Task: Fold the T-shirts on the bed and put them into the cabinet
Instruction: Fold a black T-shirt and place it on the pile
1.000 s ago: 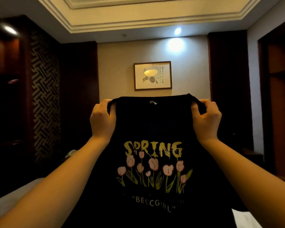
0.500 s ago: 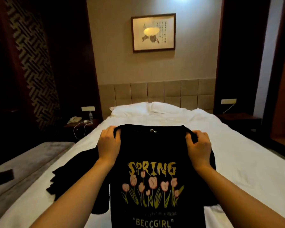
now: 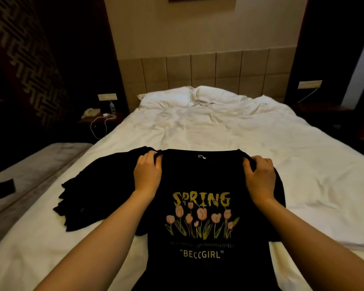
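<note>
A black T-shirt point(image 3: 200, 175) with a yellow "SPRING" print and pink tulips lies front up on the white bed point(image 3: 219, 131), its collar pointing toward the headboard. My left hand point(image 3: 148, 175) grips its left shoulder. My right hand point(image 3: 260, 178) grips its right shoulder. A pile of other black T-shirts point(image 3: 93, 192) lies just to the left, partly under the printed shirt. No cabinet shows in this view.
Two white pillows point(image 3: 189, 96) lie at the head of the bed. A nightstand with a phone point(image 3: 90, 112), a bottle and a white cable stands at the left. A grey bench point(image 3: 29, 164) runs along the bed's left side.
Both hands have lowered the printed shirt from held up in the air down onto the bed. My view has tilted down from the wall to the bed.
</note>
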A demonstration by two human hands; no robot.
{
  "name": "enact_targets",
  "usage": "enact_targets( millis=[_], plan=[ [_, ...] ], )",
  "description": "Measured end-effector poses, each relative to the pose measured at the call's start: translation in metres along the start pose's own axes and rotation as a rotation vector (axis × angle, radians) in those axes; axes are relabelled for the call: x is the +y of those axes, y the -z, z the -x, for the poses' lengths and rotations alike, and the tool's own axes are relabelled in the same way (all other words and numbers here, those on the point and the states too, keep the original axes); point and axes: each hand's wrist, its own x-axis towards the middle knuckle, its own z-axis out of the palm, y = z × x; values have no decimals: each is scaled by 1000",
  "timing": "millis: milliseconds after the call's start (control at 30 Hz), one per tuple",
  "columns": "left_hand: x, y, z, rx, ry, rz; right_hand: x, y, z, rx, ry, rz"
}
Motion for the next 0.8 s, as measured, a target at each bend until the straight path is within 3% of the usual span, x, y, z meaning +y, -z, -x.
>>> enact_targets(
  millis=[367, 800],
  plan=[
    [-53, -120, -36, -128, 55, -99, 65, -87, -38, -153, -35, 167],
    [-133, -249, -16, -306, 137, -171, 168, -187, -37, -344, -63, 330]
  ],
)
